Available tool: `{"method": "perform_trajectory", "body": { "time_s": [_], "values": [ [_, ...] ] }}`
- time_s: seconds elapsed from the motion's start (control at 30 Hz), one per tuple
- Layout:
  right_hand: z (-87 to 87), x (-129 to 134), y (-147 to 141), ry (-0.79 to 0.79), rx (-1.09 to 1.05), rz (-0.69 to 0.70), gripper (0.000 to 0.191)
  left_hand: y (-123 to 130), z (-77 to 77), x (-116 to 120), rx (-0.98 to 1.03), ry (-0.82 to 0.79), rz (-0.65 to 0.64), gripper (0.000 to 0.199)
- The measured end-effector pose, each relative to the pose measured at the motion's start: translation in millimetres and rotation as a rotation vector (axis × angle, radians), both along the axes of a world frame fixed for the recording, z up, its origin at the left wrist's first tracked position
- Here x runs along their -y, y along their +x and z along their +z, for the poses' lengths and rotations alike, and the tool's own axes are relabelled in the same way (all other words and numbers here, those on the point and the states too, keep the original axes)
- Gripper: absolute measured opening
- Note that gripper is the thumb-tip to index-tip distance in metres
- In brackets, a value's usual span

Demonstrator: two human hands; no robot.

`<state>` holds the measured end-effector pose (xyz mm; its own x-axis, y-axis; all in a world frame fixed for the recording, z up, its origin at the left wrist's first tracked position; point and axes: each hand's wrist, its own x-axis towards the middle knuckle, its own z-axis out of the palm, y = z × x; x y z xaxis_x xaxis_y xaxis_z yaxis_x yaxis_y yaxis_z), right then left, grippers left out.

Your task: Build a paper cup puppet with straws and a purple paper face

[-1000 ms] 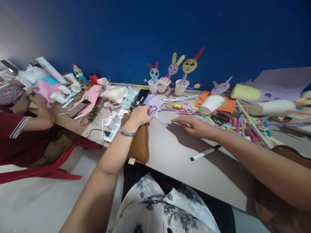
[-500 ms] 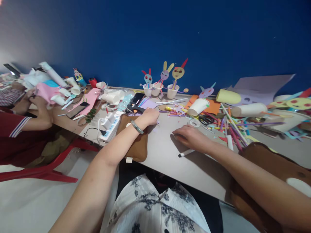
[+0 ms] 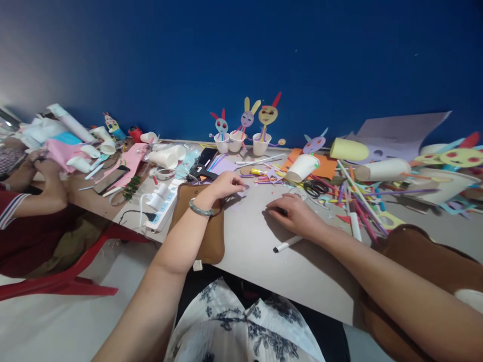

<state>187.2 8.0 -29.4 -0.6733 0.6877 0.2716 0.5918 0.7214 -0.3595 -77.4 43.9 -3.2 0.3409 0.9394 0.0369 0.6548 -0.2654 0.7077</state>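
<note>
My left hand (image 3: 228, 185), with a jade-green bangle (image 3: 200, 207) on the wrist, is over the table beside a brown cushion-like pad (image 3: 207, 239). Its fingers are bent together in a pinch near small scraps of paper; whatever lies between them is too small to make out. My right hand (image 3: 292, 211) rests palm down on the table, loosely curled, the thumb a little apart from the fingers, and nothing shows in it. Below it lies a white marker (image 3: 289, 243) with a black end. Behind my left hand is a black glue gun (image 3: 204, 173).
Three paper-cup puppets (image 3: 261, 145) stand along the blue wall. To the right are a tipped white cup (image 3: 301, 168), black scissors (image 3: 316, 189), and several coloured sticks. A white power strip (image 3: 166, 208) and cords lie left. A co-worker (image 3: 33, 211) sits at far left.
My left hand has turned slightly, showing more of its fingers. The right hand stays at nearly the same spot, its thumb more visible. The whole view has shifted slightly.
</note>
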Motion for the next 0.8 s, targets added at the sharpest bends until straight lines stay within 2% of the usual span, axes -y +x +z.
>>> {"method": "perform_trajectory", "body": {
  "time_s": [0.1, 0.23, 0.33, 0.47, 0.57, 0.67, 0.8],
  "values": [
    [3.9, -4, 7, -0.008, -0.02, -0.046, 0.019, -1, 0.9, 1, 0.082, 0.014, -0.037, 0.018],
    [5.3, -7, 13, -0.011, -0.043, -0.106, 0.018, 2, 3.2, 4, 0.054, 0.041, -0.053, 0.015],
    [2.4, -8, 12, -0.03, -0.014, -0.104, 0.016, 10, 2.6, 8, 0.017, 0.12, -0.061, 0.011],
    [1.2, -8, 10, -0.033, 0.018, -0.096, 0.014, 24, -0.3, 12, -0.121, 0.28, -0.201, 0.011],
    [7.9, -10, 16, -0.01, -0.006, -0.129, 0.017, 33, -2.5, 16, -0.303, 0.381, -0.31, 0.013],
    [19.1, -14, 29, -0.011, -0.036, -0.213, 0.02, 41, -6.0, 19, -0.441, 0.453, -0.367, 0.012],
    [32.3, -18, 42, -0.065, -0.063, -0.295, 0.023, 48, -12.0, 22, -0.523, 0.49, -0.392, 0.009]
  ]
}}
